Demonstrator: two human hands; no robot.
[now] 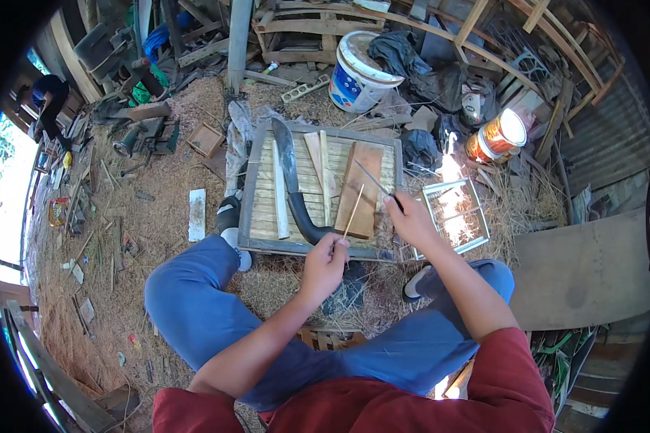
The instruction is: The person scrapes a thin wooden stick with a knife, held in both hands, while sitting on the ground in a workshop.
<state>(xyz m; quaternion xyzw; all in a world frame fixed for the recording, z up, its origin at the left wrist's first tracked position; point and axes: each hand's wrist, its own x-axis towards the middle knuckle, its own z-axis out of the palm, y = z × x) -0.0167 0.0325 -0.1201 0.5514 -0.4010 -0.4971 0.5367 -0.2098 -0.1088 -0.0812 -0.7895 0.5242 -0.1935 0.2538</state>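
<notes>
A thin wooden stick (354, 210) rises from my left hand (325, 265), pinched between thumb and fingers over the near edge of a slatted wooden panel (253, 189). My right hand (411, 219) grips the dark handle of a slim knife (374, 177), its blade pointing up and left over a brown wooden block (362, 192). The stick's tip and the blade look apart. Left of the block, a machete (287, 157) with a black curved handle lies on the panel. Beside it are a pale strip (279, 195) and narrow wooden pieces (325, 173).
A white paint bucket (352, 81) stands beyond the panel, with an orange can (495, 138) farther right. A small white frame (479, 211) lies at the right. Wood scraps and shavings cover the ground. Another person (51, 103) bends at far left.
</notes>
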